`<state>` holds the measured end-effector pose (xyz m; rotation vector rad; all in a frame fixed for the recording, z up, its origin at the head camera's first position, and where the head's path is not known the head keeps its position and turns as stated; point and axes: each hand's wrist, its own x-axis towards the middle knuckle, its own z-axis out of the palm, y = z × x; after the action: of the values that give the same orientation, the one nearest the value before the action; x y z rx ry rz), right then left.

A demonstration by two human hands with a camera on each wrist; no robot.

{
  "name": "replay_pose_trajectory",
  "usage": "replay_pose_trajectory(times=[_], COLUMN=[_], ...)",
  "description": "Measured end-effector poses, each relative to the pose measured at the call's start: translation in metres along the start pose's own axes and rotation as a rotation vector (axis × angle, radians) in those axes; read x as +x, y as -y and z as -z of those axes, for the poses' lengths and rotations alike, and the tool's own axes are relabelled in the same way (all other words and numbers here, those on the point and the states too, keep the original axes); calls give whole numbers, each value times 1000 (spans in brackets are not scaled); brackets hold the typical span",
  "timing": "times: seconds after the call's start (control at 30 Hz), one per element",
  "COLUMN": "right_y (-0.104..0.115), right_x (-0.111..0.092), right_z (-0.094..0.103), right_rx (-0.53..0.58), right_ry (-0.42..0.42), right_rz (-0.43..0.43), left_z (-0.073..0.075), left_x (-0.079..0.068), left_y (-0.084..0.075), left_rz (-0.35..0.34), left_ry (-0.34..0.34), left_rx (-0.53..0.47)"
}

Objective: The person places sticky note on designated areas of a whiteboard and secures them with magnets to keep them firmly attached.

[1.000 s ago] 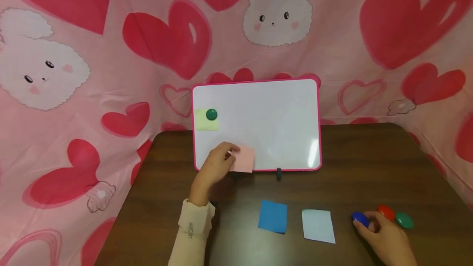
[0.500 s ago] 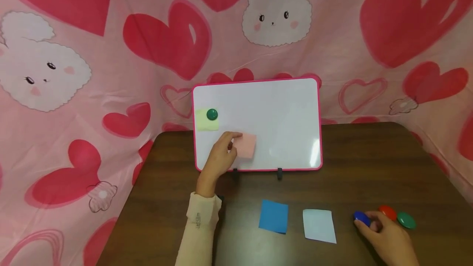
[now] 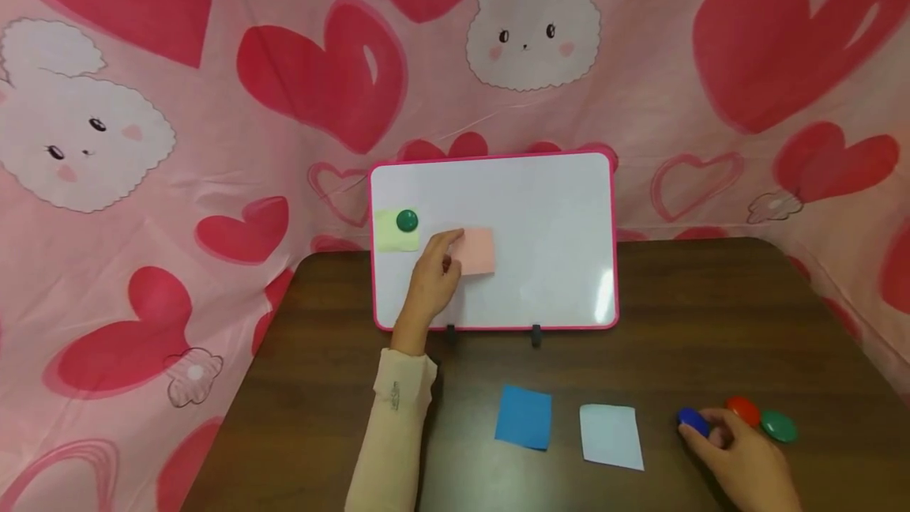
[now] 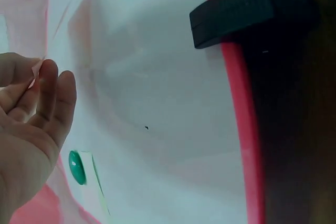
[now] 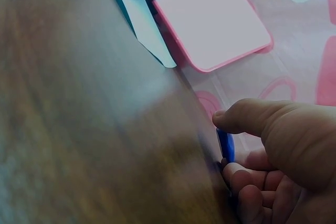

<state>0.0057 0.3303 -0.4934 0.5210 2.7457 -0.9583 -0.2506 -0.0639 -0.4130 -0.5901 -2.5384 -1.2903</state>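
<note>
Head view: the left hand (image 3: 431, 283) pinches a pink note (image 3: 476, 250) between thumb and fingers, holding it flat against the whiteboard (image 3: 547, 212), left of centre. At 9 o'clock from the note, a green magnet (image 3: 407, 220) pins a yellow note (image 3: 393, 234). The right hand (image 3: 739, 457) rests on the table (image 3: 320, 385), fingers curled round a blue magnet (image 3: 693, 421). At 3 o'clock from this lie a red magnet (image 3: 743, 409) and another green magnet (image 3: 778, 426). A blue note (image 3: 524, 416) and white note (image 3: 611, 435) lie flat at the board's 6 o'clock.

Head camera looks down at the whiteboard (image 3: 492, 239); both wrist cameras see it close.
</note>
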Motion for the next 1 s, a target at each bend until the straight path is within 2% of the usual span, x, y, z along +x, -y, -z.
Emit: replay_pose_trajectory(times=[0.33, 0.6, 0.8, 1.0], right_y=[6, 5, 4, 3], right_x=[-3, -3, -3, -3], right_z=[-6, -5, -3, -1], right_rx=[15, 20, 29, 25], right_ry=[-28, -34, -41, -40], right_rz=[25, 24, 5, -12], left_z=[2, 3, -1, -6], left_x=[14, 22, 27, 31], left_y=[10, 11, 10, 11], left_rz=[-30, -70, -93, -49], left_ry=[-43, -97, -185, -235], left_rx=[201, 311, 313, 310])
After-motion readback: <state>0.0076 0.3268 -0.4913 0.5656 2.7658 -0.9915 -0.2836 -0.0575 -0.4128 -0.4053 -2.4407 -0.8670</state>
